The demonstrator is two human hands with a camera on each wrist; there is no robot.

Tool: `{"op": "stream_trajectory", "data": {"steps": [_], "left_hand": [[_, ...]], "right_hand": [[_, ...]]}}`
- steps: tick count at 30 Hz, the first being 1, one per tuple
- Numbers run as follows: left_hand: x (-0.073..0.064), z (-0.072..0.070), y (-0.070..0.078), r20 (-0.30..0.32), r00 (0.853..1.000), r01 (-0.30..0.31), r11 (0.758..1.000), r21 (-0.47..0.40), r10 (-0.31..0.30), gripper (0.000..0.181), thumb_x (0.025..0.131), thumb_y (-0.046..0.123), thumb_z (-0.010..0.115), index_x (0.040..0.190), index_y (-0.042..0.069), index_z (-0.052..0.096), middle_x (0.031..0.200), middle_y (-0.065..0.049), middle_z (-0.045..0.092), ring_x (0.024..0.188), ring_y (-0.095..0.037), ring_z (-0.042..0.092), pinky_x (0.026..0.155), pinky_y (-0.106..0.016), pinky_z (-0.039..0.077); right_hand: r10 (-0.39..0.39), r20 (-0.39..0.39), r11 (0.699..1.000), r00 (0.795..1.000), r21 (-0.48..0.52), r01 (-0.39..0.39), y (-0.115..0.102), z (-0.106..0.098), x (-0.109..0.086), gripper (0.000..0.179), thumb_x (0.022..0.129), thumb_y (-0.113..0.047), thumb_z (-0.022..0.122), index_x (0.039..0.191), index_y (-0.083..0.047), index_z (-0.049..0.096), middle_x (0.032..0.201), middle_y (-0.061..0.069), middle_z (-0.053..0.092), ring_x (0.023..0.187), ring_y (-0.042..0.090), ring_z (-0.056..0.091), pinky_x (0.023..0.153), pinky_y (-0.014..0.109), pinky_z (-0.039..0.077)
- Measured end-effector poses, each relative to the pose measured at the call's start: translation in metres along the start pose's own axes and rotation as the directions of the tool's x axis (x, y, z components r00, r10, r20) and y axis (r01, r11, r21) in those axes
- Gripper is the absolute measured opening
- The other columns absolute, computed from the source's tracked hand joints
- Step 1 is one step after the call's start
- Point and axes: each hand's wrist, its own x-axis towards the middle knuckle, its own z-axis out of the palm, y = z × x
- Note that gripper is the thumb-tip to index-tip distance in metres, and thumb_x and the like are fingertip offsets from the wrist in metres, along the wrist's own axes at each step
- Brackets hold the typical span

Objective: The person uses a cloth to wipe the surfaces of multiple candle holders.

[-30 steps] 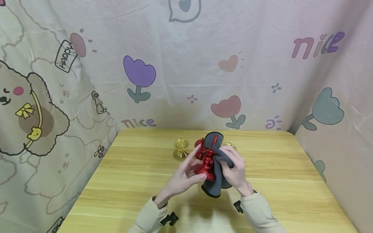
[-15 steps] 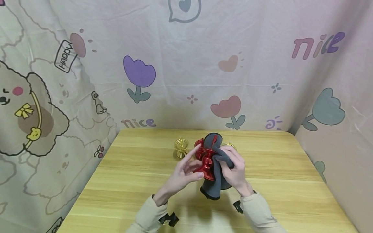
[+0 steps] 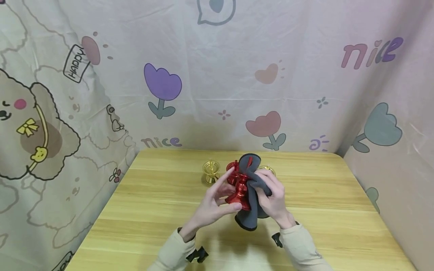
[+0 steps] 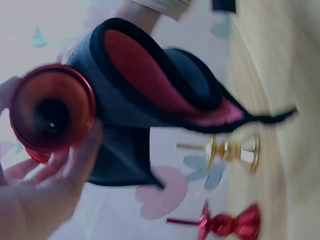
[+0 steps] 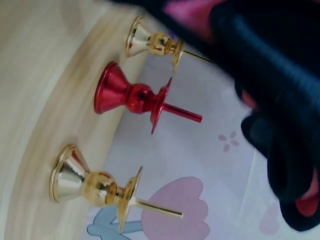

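In the head view my left hand holds a shiny red candlestick by its flared base, above the table and slightly tilted. Its hollow underside faces the left wrist camera. My right hand grips a dark grey cloth with black edging, folded against the right side of the candlestick's cup and stem. The left wrist view shows a pink-red reverse side on this cloth. Part of the cloth stands up behind the candlestick's thin top rod. My right fingertips are partly hidden by the cloth.
Behind my hands a gold candlestick, a second red candlestick and another gold candlestick stand upright in a row on the wooden table. A patterned curtain hangs behind the table.
The held red candlestick and the cloth shift slightly toward me and left, then back again. Both hands keep their hold, and the standing candlesticks stay put.
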Motion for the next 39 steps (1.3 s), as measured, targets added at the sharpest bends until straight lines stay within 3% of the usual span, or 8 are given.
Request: {"op": "stream_trajectory", "data": {"steps": [4, 11, 15, 19, 28, 32, 36, 39], "left_hand": [[0.000, -0.004, -0.001, 0.085, 0.995, 0.057, 0.989, -0.139, -0.045, 0.089, 0.094, 0.008, 0.070, 0.163, 0.022, 0.017, 0.125, -0.036, 0.060, 0.111, -0.011, 0.069, 0.091, -0.033, 0.060], [0.000, 0.003, 0.002, -0.006, 0.999, 0.041, 0.983, 0.178, -0.041, 0.101, 0.085, 0.018, 0.082, 0.161, 0.039, 0.018, 0.131, -0.011, 0.064, 0.117, -0.014, 0.064, 0.101, -0.032, 0.054], [0.000, -0.002, -0.002, 0.053, 0.999, -0.009, 0.999, -0.031, 0.011, 0.095, 0.089, 0.010, 0.076, 0.163, 0.024, 0.017, 0.123, -0.030, 0.064, 0.111, -0.009, 0.067, 0.094, -0.030, 0.058], [0.000, -0.006, -0.005, 0.138, 0.990, 0.034, 0.973, -0.227, -0.002, 0.090, 0.095, 0.005, 0.067, 0.164, 0.018, 0.010, 0.129, -0.044, 0.055, 0.114, -0.012, 0.068, 0.092, -0.032, 0.059], [0.000, 0.002, 0.004, 0.027, 0.996, 0.078, 0.979, 0.188, -0.084, 0.108, 0.083, 0.022, 0.085, 0.161, 0.039, 0.012, 0.127, -0.009, 0.064, 0.115, -0.014, 0.063, 0.098, -0.032, 0.054], [0.001, -0.005, -0.001, 0.095, 0.995, 0.012, 1.000, -0.005, -0.012, 0.100, 0.088, 0.012, 0.078, 0.163, 0.025, 0.014, 0.121, -0.028, 0.065, 0.110, -0.009, 0.067, 0.095, -0.030, 0.057], [0.001, -0.012, -0.011, 0.196, 0.981, 0.038, 0.972, -0.233, 0.009, 0.092, 0.096, 0.008, 0.068, 0.164, 0.022, 0.007, 0.132, -0.044, 0.053, 0.115, -0.010, 0.068, 0.096, -0.030, 0.057], [0.000, -0.010, -0.012, 0.190, 0.981, 0.066, 0.987, -0.149, -0.037, 0.095, 0.096, 0.012, 0.069, 0.164, 0.027, 0.005, 0.136, -0.036, 0.056, 0.117, -0.009, 0.067, 0.099, -0.031, 0.055]], "right_hand": [[0.020, -0.026, 0.999, 0.999, 0.035, -0.020, 0.001, 0.000, 0.000, 0.022, 0.096, -0.008, 0.066, 0.100, 0.014, 0.068, 0.093, 0.023, 0.065, 0.094, 0.015, 0.064, 0.092, 0.018, 0.052], [-0.052, 0.024, 0.998, 0.998, -0.042, 0.053, 0.004, -0.001, -0.001, 0.022, 0.098, -0.010, 0.064, 0.098, 0.012, 0.070, 0.092, 0.021, 0.065, 0.090, 0.021, 0.062, 0.090, 0.019, 0.051], [-0.050, 0.019, 0.999, 0.999, 0.001, 0.050, 0.002, 0.000, 0.001, 0.023, 0.098, -0.010, 0.065, 0.099, 0.012, 0.069, 0.093, 0.022, 0.065, 0.092, 0.020, 0.062, 0.092, 0.020, 0.051], [-0.009, -0.012, 0.999, 1.000, 0.047, 0.010, 0.002, 0.000, 0.002, 0.021, 0.096, -0.007, 0.066, 0.099, 0.014, 0.068, 0.094, 0.023, 0.065, 0.096, 0.017, 0.063, 0.094, 0.020, 0.052], [-0.043, 0.002, 0.999, 0.999, 0.004, 0.043, 0.007, -0.001, -0.003, 0.020, 0.096, -0.007, 0.066, 0.096, 0.012, 0.069, 0.090, 0.022, 0.064, 0.091, 0.019, 0.062, 0.091, 0.019, 0.051], [-0.021, 0.003, 0.999, 1.000, 0.028, 0.021, 0.005, 0.000, -0.003, 0.020, 0.096, -0.008, 0.067, 0.098, 0.012, 0.069, 0.092, 0.022, 0.065, 0.093, 0.017, 0.063, 0.092, 0.019, 0.052], [0.010, -0.009, 0.999, 1.000, 0.046, -0.009, 0.004, 0.000, -0.004, 0.018, 0.095, -0.005, 0.067, 0.099, 0.013, 0.069, 0.094, 0.023, 0.065, 0.095, 0.015, 0.064, 0.093, 0.018, 0.052], [0.007, -0.001, 0.999, 1.000, 0.037, -0.007, 0.005, 0.000, -0.005, 0.017, 0.094, -0.003, 0.067, 0.100, 0.012, 0.069, 0.093, 0.023, 0.065, 0.093, 0.017, 0.063, 0.091, 0.018, 0.052]]}}
